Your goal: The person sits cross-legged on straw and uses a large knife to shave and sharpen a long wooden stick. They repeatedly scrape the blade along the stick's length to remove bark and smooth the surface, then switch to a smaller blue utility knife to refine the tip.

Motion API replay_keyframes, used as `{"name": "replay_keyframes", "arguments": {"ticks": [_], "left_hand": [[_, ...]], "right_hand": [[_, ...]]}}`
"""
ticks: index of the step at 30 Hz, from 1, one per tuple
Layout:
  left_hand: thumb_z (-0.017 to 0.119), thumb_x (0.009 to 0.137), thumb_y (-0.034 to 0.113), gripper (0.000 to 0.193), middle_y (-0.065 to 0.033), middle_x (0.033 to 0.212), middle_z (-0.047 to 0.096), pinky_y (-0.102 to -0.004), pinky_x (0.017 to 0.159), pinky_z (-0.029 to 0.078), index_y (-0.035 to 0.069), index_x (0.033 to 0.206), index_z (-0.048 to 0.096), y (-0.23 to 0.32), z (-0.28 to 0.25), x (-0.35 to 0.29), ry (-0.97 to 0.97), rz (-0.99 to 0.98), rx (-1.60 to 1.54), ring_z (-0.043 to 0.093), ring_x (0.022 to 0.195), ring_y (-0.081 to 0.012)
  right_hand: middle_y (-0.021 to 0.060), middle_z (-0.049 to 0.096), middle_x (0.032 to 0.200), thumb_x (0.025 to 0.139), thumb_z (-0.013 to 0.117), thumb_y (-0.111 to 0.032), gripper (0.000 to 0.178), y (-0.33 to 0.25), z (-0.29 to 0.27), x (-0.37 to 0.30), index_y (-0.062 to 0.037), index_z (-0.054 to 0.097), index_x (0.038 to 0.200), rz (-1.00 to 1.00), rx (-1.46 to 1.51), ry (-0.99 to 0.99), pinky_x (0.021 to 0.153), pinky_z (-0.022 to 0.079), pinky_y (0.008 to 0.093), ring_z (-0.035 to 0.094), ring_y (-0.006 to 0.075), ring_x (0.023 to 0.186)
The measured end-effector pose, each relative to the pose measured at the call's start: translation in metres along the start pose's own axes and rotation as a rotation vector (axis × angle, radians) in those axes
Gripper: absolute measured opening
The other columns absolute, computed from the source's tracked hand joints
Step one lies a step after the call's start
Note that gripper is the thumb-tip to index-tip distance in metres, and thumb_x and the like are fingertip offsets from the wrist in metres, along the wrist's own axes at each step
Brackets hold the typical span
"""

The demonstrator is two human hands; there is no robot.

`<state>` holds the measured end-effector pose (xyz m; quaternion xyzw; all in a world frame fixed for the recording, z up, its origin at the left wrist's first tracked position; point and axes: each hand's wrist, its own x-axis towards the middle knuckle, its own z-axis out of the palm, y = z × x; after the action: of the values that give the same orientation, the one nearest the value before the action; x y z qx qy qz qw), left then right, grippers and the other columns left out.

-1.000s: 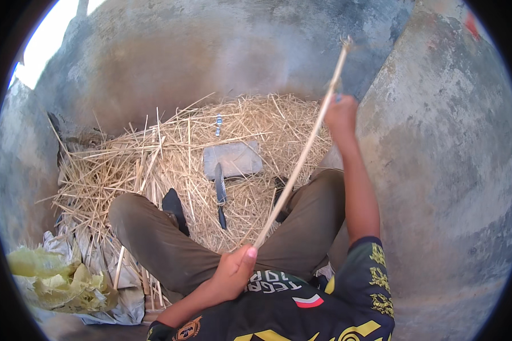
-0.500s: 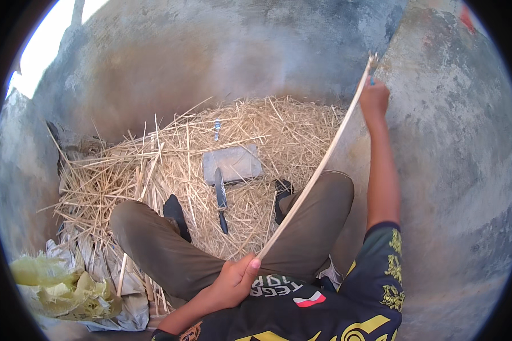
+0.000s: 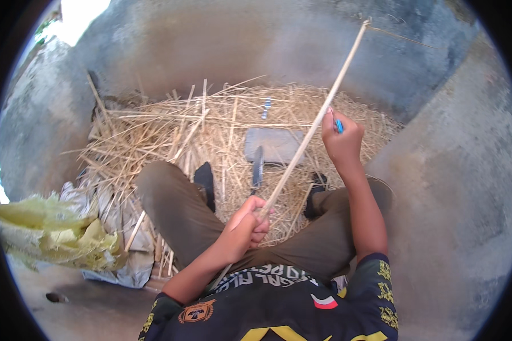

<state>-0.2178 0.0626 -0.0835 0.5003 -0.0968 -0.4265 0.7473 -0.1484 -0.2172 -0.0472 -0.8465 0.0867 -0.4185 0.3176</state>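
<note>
A long pale stick point(image 3: 342, 77), perhaps bamboo or cane, slants from my lap up to the right. A thin curled fibre point(image 3: 401, 37) trails off its far end. My left hand point(image 3: 242, 230) is closed round its lower part, and a short piece shows below the fist. Partway up the stick, my right hand point(image 3: 344, 139) is closed on a small blue object point(image 3: 339, 125), mostly hidden by the fingers. The right thumb and fingertips touch or nearly touch the stick there. Between my feet, a large knife point(image 3: 258, 167) lies with its blade tip on a grey block point(image 3: 276, 142).
Straw-like shavings and strips point(image 3: 153, 133) cover the floor ahead, with a small blue and white item point(image 3: 266, 108) on them. Concrete walls point(image 3: 222, 45) rise in front and at the right. A torn yellow sack point(image 3: 57, 233) lies at the left.
My right hand has come down along the stick, from near its far end to about the middle. My left hand has moved up and forward, still gripping it. The view has shifted.
</note>
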Motion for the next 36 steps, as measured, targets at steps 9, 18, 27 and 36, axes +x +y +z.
{"name": "replay_keyframes", "arguments": {"ticks": [9,18,27,36], "left_hand": [[0.044,0.096,0.009,0.021,-0.0018,0.078,0.047,-0.0194,0.05,0.028,0.006,0.117,0.043,-0.021,0.003,0.001,0.038,0.156,-0.084,0.032,0.058,-0.0039],[0.048,0.106,0.025,0.02,0.001,0.075,0.046,-0.0203,0.05,0.031,0.006,0.111,0.045,-0.024,-0.009,0.004,0.095,0.13,0.152,0.036,0.059,-0.0042],[0.046,0.108,0.033,0.034,0.0076,0.064,0.037,-0.0211,0.05,0.028,0.009,0.085,0.051,-0.051,-0.017,-0.002,0.177,0.171,0.125,0.031,0.055,-0.0029],[0.05,0.106,0.03,0.039,-0.0047,0.061,0.046,-0.0334,0.054,0.037,0.001,0.08,0.052,-0.066,-0.03,0.02,0.566,0.354,0.556,0.04,0.057,-0.0121]], "right_hand": [[-0.0039,0.046,0.059,0.099,0.061,-0.023,0.02,-0.027,-0.002,-0.041,-0.0039,0.058,0.098,0.712,1.036,-0.285,0.037,0.024,0.022,0.032,0.0032,0.041],[-0.0068,0.039,0.06,0.098,0.062,-0.019,0.032,-0.017,0.0,-0.047,0.0025,0.058,0.121,0.664,1.121,-0.346,0.04,0.026,0.0205,0.031,0.0019,0.045],[0.0104,0.06,0.058,0.09,0.064,-0.018,0.023,-0.012,0.025,-0.076,-0.0072,0.065,0.07,-0.311,-0.269,-0.255,0.046,0.046,0.0372,0.06,0.0261,0.049],[0.0069,0.056,0.047,0.089,0.063,-0.012,0.032,-0.033,0.074,-0.113,-0.0091,0.057,0.058,-0.559,-0.343,-0.255,0.036,0.044,0.0348,0.059,0.0226,0.039]]}}
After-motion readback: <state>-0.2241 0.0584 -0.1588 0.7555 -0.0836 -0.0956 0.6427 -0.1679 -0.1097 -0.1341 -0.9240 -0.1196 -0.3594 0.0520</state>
